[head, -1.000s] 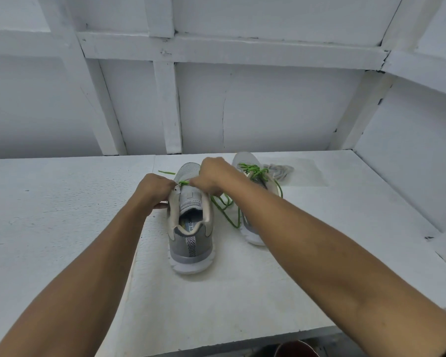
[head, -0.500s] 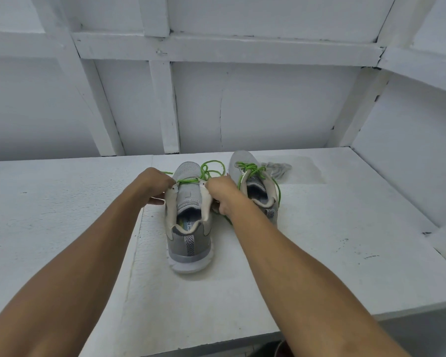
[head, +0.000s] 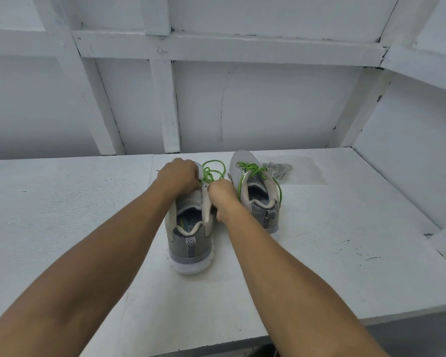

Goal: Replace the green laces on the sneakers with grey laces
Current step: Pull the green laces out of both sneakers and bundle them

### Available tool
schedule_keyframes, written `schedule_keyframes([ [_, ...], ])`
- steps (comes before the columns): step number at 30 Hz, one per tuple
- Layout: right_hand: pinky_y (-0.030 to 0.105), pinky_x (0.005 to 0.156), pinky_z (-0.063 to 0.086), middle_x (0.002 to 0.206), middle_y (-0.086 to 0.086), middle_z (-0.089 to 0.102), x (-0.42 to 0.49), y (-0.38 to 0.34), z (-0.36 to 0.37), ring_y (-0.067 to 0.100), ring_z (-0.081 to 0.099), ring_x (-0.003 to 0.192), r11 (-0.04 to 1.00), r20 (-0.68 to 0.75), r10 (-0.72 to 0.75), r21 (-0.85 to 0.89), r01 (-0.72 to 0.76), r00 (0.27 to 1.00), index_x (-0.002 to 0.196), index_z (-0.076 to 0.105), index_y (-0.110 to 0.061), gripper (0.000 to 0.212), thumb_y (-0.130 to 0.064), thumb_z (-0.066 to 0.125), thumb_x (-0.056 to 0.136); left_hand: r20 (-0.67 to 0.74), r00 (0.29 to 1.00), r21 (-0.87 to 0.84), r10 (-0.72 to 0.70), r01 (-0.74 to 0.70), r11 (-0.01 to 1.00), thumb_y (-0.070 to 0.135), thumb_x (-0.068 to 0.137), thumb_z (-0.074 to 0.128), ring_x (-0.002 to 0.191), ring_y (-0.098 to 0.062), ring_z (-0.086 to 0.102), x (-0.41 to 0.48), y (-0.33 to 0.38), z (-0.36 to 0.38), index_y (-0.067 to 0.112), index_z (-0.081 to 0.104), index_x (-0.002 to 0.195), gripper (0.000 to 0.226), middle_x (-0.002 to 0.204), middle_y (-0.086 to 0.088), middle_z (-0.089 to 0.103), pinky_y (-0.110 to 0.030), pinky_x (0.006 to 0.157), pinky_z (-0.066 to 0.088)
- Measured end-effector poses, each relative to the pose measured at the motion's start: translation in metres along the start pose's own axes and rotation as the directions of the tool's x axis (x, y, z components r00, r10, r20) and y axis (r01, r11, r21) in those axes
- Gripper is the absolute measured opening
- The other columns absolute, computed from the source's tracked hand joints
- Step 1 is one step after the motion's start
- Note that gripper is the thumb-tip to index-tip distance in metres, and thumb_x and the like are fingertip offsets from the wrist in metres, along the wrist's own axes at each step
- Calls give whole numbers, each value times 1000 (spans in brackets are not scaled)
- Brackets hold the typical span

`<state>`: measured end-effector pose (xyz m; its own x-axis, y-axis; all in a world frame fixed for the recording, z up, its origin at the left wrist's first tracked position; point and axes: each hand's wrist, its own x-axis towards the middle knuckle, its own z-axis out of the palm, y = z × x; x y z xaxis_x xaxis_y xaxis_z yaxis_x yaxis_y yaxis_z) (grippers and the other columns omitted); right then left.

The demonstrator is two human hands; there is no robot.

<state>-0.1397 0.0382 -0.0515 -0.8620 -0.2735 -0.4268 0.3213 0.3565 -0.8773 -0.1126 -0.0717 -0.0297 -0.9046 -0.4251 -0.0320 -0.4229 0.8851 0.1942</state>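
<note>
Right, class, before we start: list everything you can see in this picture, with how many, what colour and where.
sneakers: two, grey, side by side on the table, heels toward the camera
green laces: two, green, one threaded in the farther sneaker, one looped loose at the front of the nearer sneaker
grey laces: one bundle, grey, on the table behind the farther sneaker
table: one, white, under everything
wall: one, white with beams, behind the table
left hand: one, over the front of the nearer sneaker, fingers curled at its green lace
right hand: one, fingers pinching the nearer sneaker's right edge
</note>
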Motion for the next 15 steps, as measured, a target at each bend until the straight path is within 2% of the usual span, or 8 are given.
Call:
schedule_keyframes([
  [2,33,72,42,94,13,56,0,-1,1,26,52,86,1000,-9,-13,-7,13,1000,98,55,-4,15,-6,41,94,15,1000,29,17,-17,999,34,88,65,101,-27,58,2,0,-1,16,66,103,23,107,-9,61,-33,78,45],
  [4,32,72,41,93,12,54,0,-1,2,26,51,87,1000,-15,-12,-29,11,1000,93,54,-5,13,-5,41,94,3,1000,-32,-18,18,999,27,88,62,99,-29,57,3,-5,-7,10,64,101,21,104,-10,61,-33,77,44],
  [7,31,70,39,79,8,49,0,0,2,25,50,86,1000,-17,5,-18,-5,1000,74,46,-10,22,-4,39,94,-25,985,-188,-174,166,968,12,86,58,93,-31,64,7,-27,-16,1,64,90,13,91,-13,67,-30,72,49],
  [8,32,69,39,76,7,48,-1,0,2,25,50,86,1000,-21,3,-21,-3,1000,72,46,-10,24,-4,39,94,-30,967,-237,-253,239,942,10,87,57,89,-31,68,7,-38,-15,-2,66,92,16,89,-14,69,-30,73,53],
  [10,32,69,39,76,7,49,-3,1,2,25,51,86,1000,-22,-4,-23,3,1000,78,51,-7,21,-4,38,95,29,932,-380,-362,345,858,8,90,54,83,-33,71,9,-51,-14,-7,65,99,21,91,-21,70,-39,76,59],
  [12,31,69,40,82,9,51,-4,1,2,25,51,86,999,-24,-18,-28,18,1000,92,55,-4,17,-4,38,95,-5,946,-409,-324,294,864,13,91,56,97,-34,67,14,-47,-17,-3,64,110,27,107,-19,68,-41,86,56],
  [14,29,66,41,86,10,52,-5,1,1,24,50,86,998,-23,-39,-54,38,999,95,56,-3,17,-5,38,96,-89,981,-423,-172,119,898,20,90,59,116,-29,56,16,-33,-21,9,63,118,31,127,-11,61,-36,98,46],
  [15,29,64,41,85,10,52,-4,0,1,25,50,86,997,-24,-43,-67,41,999,92,55,-2,17,-4,38,96,-81,994,-375,-73,38,926,25,89,59,121,-27,51,15,-24,-22,17,65,116,29,131,-7,58,-36,100,42],
])
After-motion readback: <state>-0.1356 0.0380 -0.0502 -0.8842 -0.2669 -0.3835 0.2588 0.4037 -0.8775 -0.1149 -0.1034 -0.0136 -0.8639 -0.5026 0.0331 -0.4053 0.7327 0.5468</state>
